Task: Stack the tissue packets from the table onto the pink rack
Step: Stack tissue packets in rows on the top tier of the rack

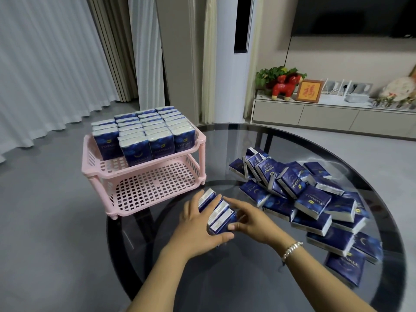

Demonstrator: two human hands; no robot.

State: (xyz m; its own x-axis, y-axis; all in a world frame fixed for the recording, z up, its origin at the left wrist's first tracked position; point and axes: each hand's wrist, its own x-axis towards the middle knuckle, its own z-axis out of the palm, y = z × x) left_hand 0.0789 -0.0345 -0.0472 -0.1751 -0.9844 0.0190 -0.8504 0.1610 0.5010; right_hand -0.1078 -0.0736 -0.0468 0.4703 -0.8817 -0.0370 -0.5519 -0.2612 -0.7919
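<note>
Both hands grip tissue pkts beside pink rack.

Both hands grip a short row of packets on the glass table: the left hand cups its left side, the right hand its right side, thumb on the near end. Beyond the fingertips stands the rack, top tier full. Right of the fingers lies a loose pile.
</note>
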